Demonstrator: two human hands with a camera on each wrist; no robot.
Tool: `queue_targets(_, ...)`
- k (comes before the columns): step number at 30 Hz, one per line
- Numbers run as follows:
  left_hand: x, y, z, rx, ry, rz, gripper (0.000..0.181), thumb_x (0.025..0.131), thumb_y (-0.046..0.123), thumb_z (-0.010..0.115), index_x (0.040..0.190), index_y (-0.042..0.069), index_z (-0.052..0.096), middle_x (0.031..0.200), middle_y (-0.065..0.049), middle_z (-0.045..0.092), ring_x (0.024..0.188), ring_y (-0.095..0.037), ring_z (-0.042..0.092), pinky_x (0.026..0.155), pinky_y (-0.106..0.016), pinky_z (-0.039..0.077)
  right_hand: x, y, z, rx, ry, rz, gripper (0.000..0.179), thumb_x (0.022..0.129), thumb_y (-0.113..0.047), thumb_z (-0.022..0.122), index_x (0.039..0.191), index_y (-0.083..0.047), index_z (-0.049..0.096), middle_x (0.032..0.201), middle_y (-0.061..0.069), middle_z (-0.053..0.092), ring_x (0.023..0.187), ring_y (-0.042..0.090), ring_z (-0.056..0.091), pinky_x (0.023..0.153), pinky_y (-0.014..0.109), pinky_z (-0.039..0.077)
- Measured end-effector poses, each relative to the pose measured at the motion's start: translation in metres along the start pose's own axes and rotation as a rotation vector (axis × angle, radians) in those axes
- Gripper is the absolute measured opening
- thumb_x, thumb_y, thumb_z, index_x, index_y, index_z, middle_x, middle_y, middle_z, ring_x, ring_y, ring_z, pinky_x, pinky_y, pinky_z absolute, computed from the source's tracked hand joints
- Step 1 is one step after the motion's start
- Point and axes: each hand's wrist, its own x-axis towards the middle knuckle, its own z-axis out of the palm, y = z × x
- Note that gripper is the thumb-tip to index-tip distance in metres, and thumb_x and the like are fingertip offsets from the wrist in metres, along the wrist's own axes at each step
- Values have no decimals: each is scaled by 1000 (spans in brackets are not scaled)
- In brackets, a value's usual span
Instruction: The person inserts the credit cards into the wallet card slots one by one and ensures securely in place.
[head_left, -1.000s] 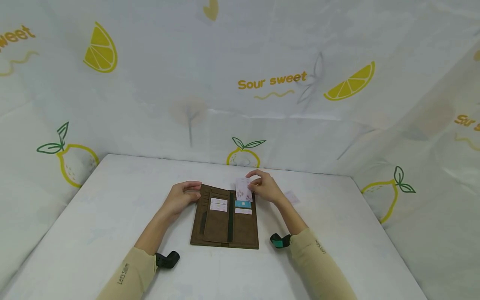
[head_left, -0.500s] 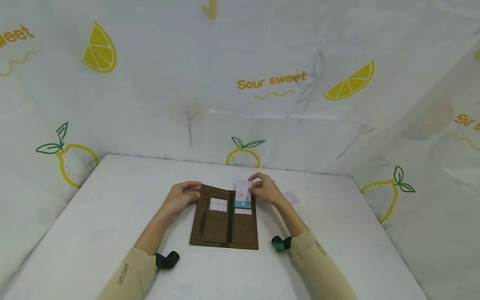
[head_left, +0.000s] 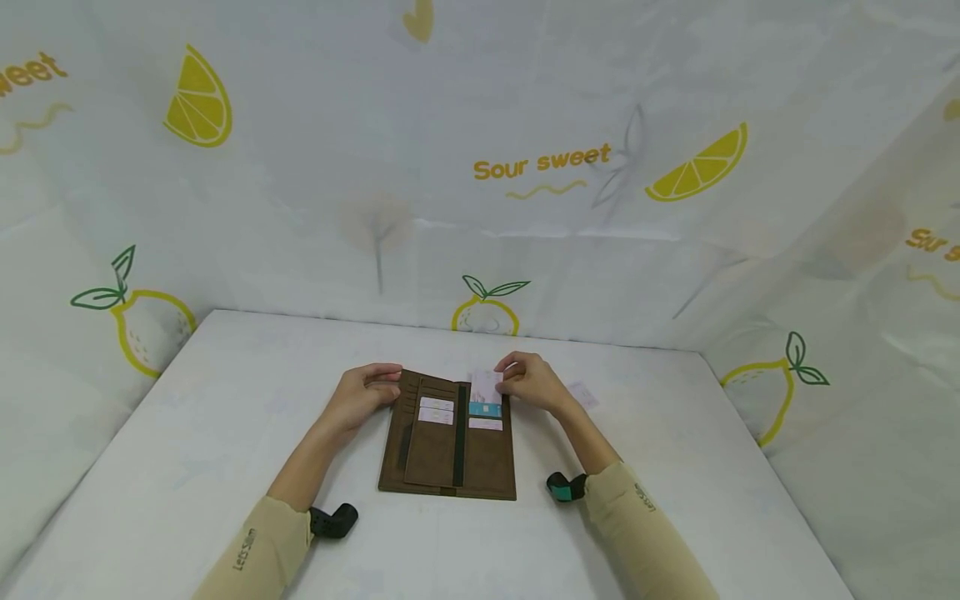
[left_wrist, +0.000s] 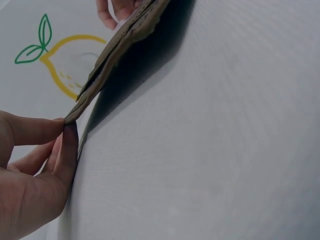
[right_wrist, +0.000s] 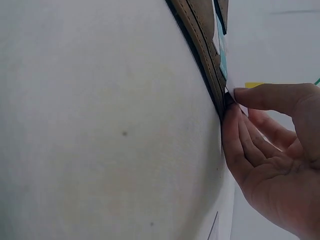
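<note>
A brown wallet (head_left: 431, 454) lies spread open on the table, with white cards (head_left: 437, 410) in its left slots. Its right side holds a blue card (head_left: 485, 409) above another pale one. My left hand (head_left: 363, 395) pinches the wallet's upper left edge between thumb and fingers; the left wrist view shows that edge of the wallet (left_wrist: 107, 62) raised off the table. At the upper right, my right hand (head_left: 531, 382) pinches a pale printed card (head_left: 484, 386), whose lower end sits behind the blue card. In the right wrist view, thumb and fingers meet at the card's side.
Another pale card (head_left: 582, 394) lies on the white table (head_left: 660, 467), just right of my right hand. Behind the table hangs a white sheet (head_left: 315, 208) printed with lemons. A black wrist camera (head_left: 335, 521) sits at the left cuff.
My right hand has moved down a little with the pale card, and less of the card shows above the blue one. My left hand keeps its grip on the wallet's edge.
</note>
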Motion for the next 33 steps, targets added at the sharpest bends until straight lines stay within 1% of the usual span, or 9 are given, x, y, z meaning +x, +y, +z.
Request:
queue_targets(6,-1,1,1,-1,0,10,48,102,-3,63,149,-6,58,149,-27,60,126,-23,66,90,-14,57,-1,1,-3,-5,-31,-31,21,91,-8,81,110,0,76,104,16,79,91,16,70,79,25,55)
queue_targets(18,-2,1,1,1,2,11,48,102,-2,63,150,-7,57,148,-26,60,128,-23,65,90,-14,57,-4,-2,-4,-17,-81,-57,12,93,-8,80,102,0,79,101,14,79,87,12,67,80,25,53)
queue_targets(25,-1,1,1,-2,2,9,48,102,-2,63,149,-6,58,148,-26,61,122,-18,66,89,-14,57,-7,-4,-6,-12,-123,-80,8,93,-6,80,98,1,80,95,13,80,82,11,63,76,27,52)
queue_targets(33,-2,2,1,-7,-2,3,48,102,-3,63,149,-7,57,148,-26,60,118,-15,65,89,-14,56,-5,-3,-5,-34,-128,-91,9,95,-7,79,98,1,82,95,13,81,82,10,60,75,26,51)
